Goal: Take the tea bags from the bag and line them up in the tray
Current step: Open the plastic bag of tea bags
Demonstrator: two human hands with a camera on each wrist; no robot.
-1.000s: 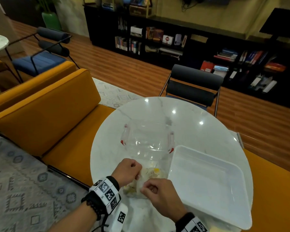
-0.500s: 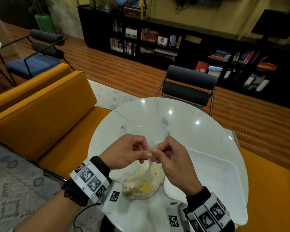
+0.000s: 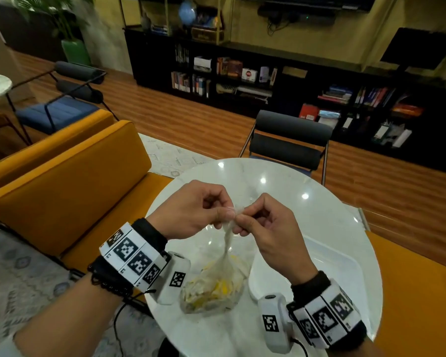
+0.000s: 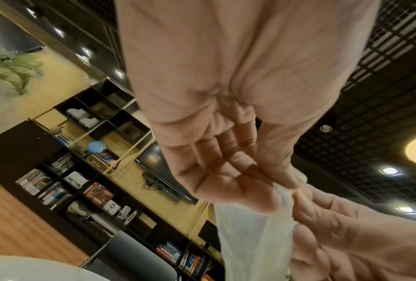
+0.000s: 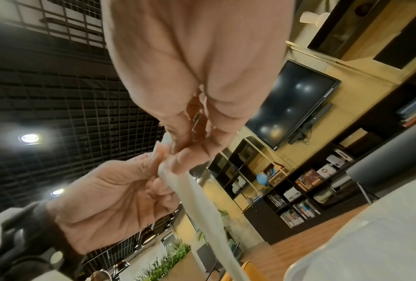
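A clear plastic bag (image 3: 214, 289) full of white and yellow tea bags hangs just above the white round table (image 3: 242, 181), its neck stretched up to my hands. My left hand (image 3: 225, 215) pinches the top of the neck from the left. My right hand (image 3: 240, 219) pinches it from the right, fingertips almost touching the left ones. In the left wrist view the left hand (image 4: 281, 192) grips the bag's neck (image 4: 252, 233). The right wrist view shows the right hand (image 5: 175, 157) holding the neck (image 5: 197, 201). The white tray (image 3: 345, 264) lies on the table to the right, partly hidden by my right arm.
An orange sofa (image 3: 62, 176) runs along the table's left side. A dark chair (image 3: 291, 140) stands at the far side of the table. Dark bookshelves (image 3: 242, 81) line the back wall.
Both hands have lifted the bag's neck from table level up into the air, so the bag now hangs stretched below them. The clear container behind the bag is now hidden by the hands.
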